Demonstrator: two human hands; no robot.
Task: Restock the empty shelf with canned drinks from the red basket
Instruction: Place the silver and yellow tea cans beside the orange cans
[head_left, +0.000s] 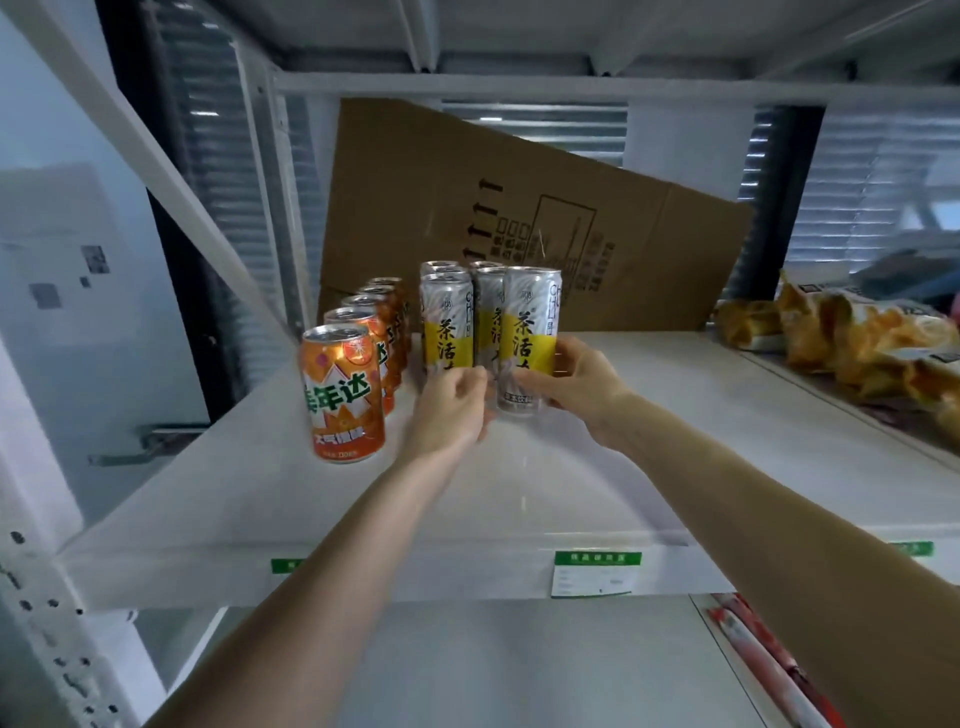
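Canned drinks stand in rows on the white shelf (675, 415), left of centre in the frame. Fingers of the right hand (576, 382) curl around the lower part of the front tea can (530, 338), a tall silver and yellow one, with the thumb on its label side. Fingers of the left hand (449, 402) are loosely curled and touch the same can from the left; whether they really pinch it I cannot tell, the picture is blurred there. The can stands upright at the front of the right silver row, probably held from both sides so it lines up with its neighbours. To the left of it are the other tea cans (448, 317), and further left a row of orange soda cans (343, 392) going toward the back. Behind all the cans a flattened cardboard box (467, 171) leans at the rear of the shelf. At the right edge of the frame lie snack bags (857, 348) on the neighbouring shelf. The red basket is not in view. Much of the shelf surface is still bare, so I judge that the restocking is only partly done.
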